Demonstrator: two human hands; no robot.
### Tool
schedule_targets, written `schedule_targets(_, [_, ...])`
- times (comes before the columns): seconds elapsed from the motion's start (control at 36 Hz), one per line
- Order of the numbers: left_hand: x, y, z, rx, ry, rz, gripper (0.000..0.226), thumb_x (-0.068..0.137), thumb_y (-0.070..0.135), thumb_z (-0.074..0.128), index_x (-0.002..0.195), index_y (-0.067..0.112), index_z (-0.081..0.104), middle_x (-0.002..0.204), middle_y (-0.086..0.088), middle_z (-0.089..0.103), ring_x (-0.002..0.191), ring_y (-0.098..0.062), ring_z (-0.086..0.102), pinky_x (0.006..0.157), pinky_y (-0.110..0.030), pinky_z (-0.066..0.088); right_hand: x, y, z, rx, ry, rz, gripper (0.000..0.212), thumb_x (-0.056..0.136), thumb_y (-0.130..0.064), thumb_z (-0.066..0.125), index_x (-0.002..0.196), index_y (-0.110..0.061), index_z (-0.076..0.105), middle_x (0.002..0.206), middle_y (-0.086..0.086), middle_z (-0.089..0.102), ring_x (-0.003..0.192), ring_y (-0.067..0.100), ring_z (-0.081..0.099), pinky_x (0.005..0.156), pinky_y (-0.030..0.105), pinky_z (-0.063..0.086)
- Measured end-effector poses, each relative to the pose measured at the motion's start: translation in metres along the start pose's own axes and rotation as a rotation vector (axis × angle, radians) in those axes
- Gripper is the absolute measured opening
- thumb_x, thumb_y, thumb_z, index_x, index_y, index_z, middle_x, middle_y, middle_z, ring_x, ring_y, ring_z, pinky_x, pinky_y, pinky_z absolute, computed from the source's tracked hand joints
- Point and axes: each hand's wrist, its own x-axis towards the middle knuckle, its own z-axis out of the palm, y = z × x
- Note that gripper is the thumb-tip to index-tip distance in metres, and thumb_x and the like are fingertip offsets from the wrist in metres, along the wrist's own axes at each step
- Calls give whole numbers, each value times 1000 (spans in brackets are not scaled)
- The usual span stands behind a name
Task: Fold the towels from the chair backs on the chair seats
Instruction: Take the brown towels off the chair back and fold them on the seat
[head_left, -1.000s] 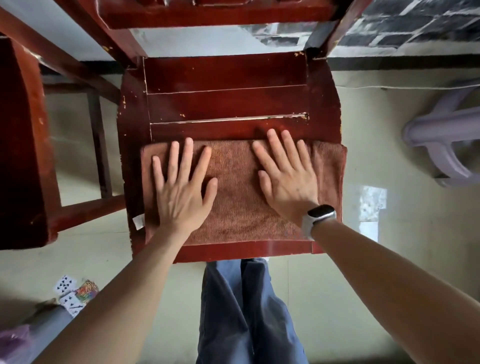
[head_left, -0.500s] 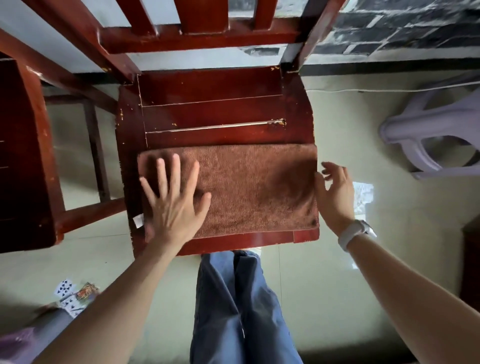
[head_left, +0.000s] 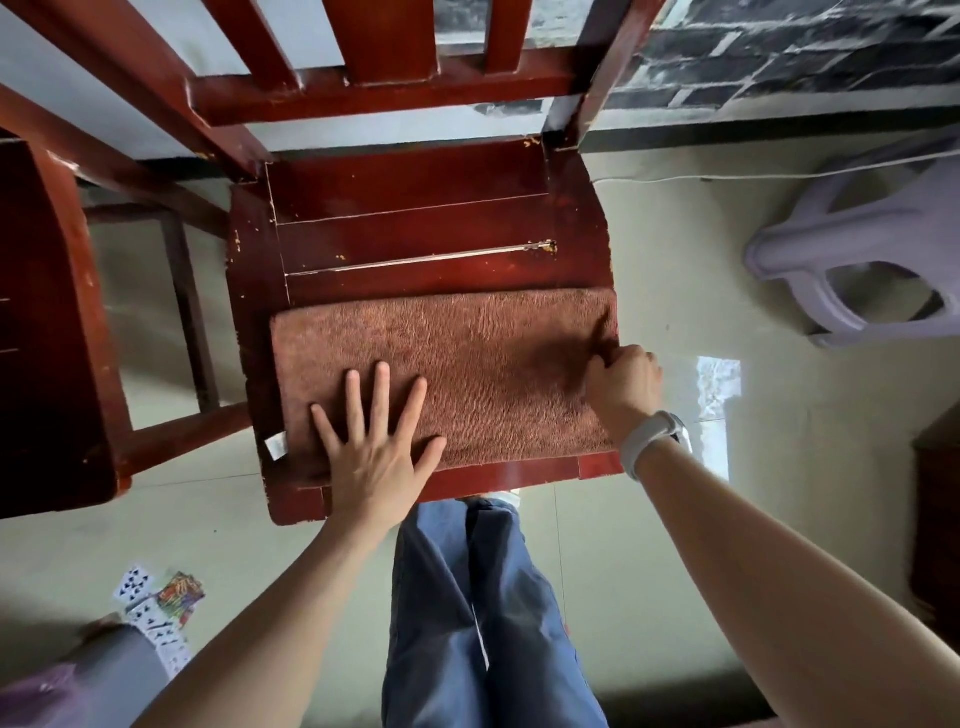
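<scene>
While the left hand (head_left: 375, 453) presses flat on the brown towel (head_left: 467, 364) on the chair seat (head_left: 415, 228), the right hand's (head_left: 623, 387) grip pinches its right edge, and a sharp pull could drag it crooked.

Your arms are bare from the hands back to the frame's edge, with no sleeves showing. Just behind your right hand (head_left: 626, 387), a white smartwatch band (head_left: 649, 441) wraps the wrist, its dark face turned to the outer side. Your left hand (head_left: 376, 457) wears nothing. Below both hands, your blue denim trousers (head_left: 483, 613) hang loose, a seam running down one leg.
</scene>
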Motion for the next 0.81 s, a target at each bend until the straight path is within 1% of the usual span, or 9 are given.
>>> schedule_targets(0.17, [0,-3,-9,-114,7,27,71,79,51,61,141,29,35,153,-11,21,140,-40,13,102,-70,9,-16,-5,-13,170,5,-47,26,85,-19,51,107,-4,48,104,18,61,95,36,57,86,45,45])
schedule_targets(0.28, [0,-7,-24,-348,55,2,48,85,34,62,130,22,52,151,-5,29,142,-28,16,109,-61,11,-27,-18,-31,343,-69,-68,24,82,-17,62,103,-5,58,83,7,63,86,29,62,66,31,49])
schedule_targets(0.33, [-1,-9,-34,-568,124,-39,33,86,23,62,118,15,62,141,-5,45,137,-25,31,111,-51,22,-40,-30,-37,368,-133,-125,17,81,-18,64,93,-6,63,78,6,63,77,27,62,66,32,50])
schedule_targets(0.42, [-5,-17,-50,-1088,164,-270,20,89,21,58,108,16,65,115,-1,64,113,-17,58,93,-21,42,-66,-63,-32,401,-234,-196,14,79,-17,67,88,-7,63,82,9,65,76,26,62,73,37,53])
schedule_targets(0.5, [-8,-30,-59,-1749,-51,-560,20,93,33,48,104,24,62,104,2,69,98,-12,65,83,-24,48,-98,-103,-15,552,-542,-249,9,82,-6,64,75,-11,61,73,9,65,68,23,65,74,44,57])
schedule_targets(0.56, [-12,-40,-55,-2030,-123,-670,31,94,40,41,103,24,66,96,2,73,94,-13,67,74,-28,52,-112,-126,-1,626,-714,-262,16,85,2,57,76,-10,61,71,11,62,58,16,63,65,34,58])
schedule_targets(0.67, [-20,-44,-46,-1916,-64,-794,40,91,38,51,124,16,51,126,-5,55,107,-16,57,78,-29,52,-105,-145,20,288,-468,-457,23,85,2,43,88,-3,65,78,8,62,72,24,60,71,44,57])
schedule_targets(0.75, [-23,-42,-37,-1464,-38,-670,62,84,45,60,137,20,40,140,-3,41,120,-17,47,99,-29,39,-90,-148,25,34,-228,-656,32,87,-4,41,107,-13,65,108,9,62,104,28,55,92,37,46])
schedule_targets(0.81, [-26,-37,-35,-1216,78,-619,66,83,43,63,139,17,38,139,-4,45,126,-20,44,100,-24,31,-81,-152,28,-88,-160,-794,33,89,-11,44,119,-16,58,123,6,55,117,27,43,98,37,35])
